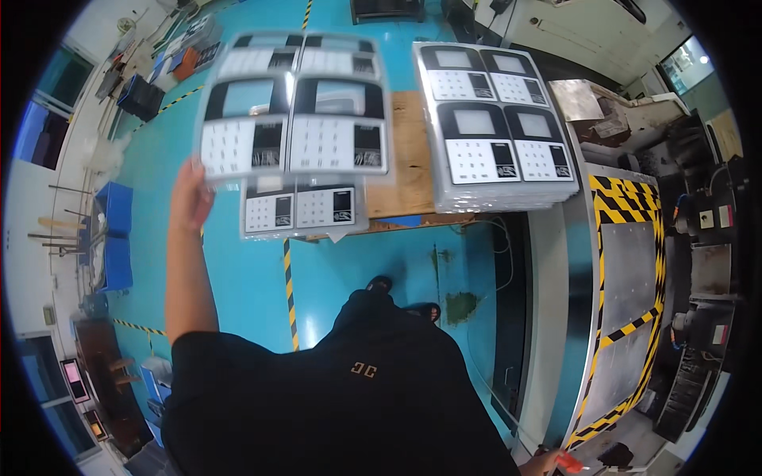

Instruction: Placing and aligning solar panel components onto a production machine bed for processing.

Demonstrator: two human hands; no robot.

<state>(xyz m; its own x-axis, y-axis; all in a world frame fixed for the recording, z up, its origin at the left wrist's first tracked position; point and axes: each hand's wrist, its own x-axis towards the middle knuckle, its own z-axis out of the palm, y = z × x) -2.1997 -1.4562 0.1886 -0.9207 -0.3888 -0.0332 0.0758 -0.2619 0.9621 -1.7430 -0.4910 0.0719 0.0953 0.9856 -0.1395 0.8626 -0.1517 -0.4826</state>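
My left hand (190, 194) is closed on the lower left edge of a clear plastic sheet (292, 123) printed with black-and-white panels. The raised sheet is slightly blurred and hangs over a lower stack of similar printed sheets (302, 210), whose front part shows below it. To the right of it, a taller stack of printed sheets (476, 163) stands on a wooden board (394, 170). Down at the lower right edge of the picture is my right hand (542, 462), only partly in view, with its fingers closed at a small red thing (568, 462).
On the right is a machine with a metal plate (631, 262) bordered by black-and-yellow tape. A cable (508, 254) loops beside the wooden board. Blue bins (117, 230) stand at the left. Striped tape lines (290, 293) cross the turquoise floor (246, 285).
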